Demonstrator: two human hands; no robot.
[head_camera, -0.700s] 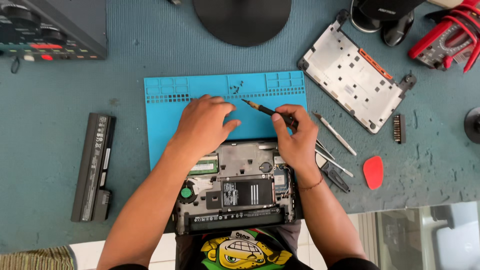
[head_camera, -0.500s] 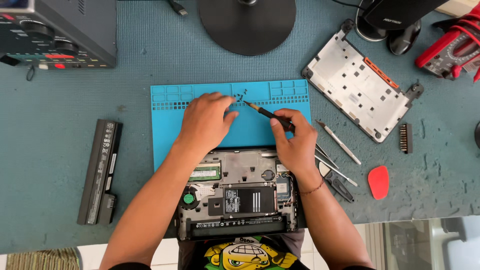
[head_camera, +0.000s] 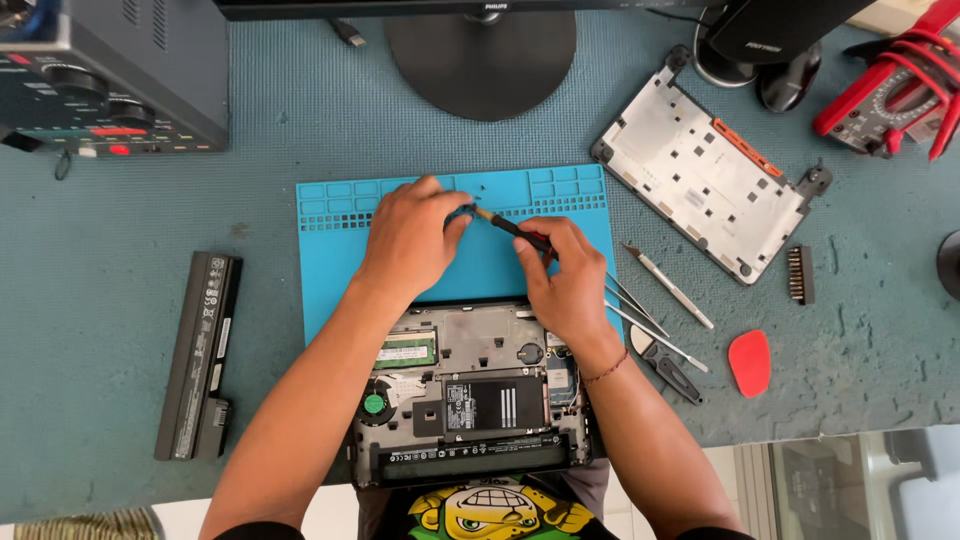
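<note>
Your right hand (head_camera: 565, 275): fingers clamped on screwdriver (head_camera: 512, 228), tip pointing toward left fingertips. Your left hand (head_camera: 412, 238): fingertips pinched together at driver tip, over blue mat (head_camera: 340, 250); pinched item too small to tell. Opened laptop (head_camera: 470, 400) lies below both wrists. Driver looks light, stiff, thin; likely best gripped mid-handle. Tweezers (head_camera: 650, 325) just right of right fingers.

Our arms are bare from the elbow down, with no sleeves, gloves or rings showing. On our right wrist we wear a thin reddish thread bracelet (head_camera: 606, 369), tied close. Our left hand (head_camera: 408, 240) and right hand (head_camera: 562, 282) show short, plain nails. Below, our dark shirt (head_camera: 485, 510) carries a yellow and green cartoon print.
</note>
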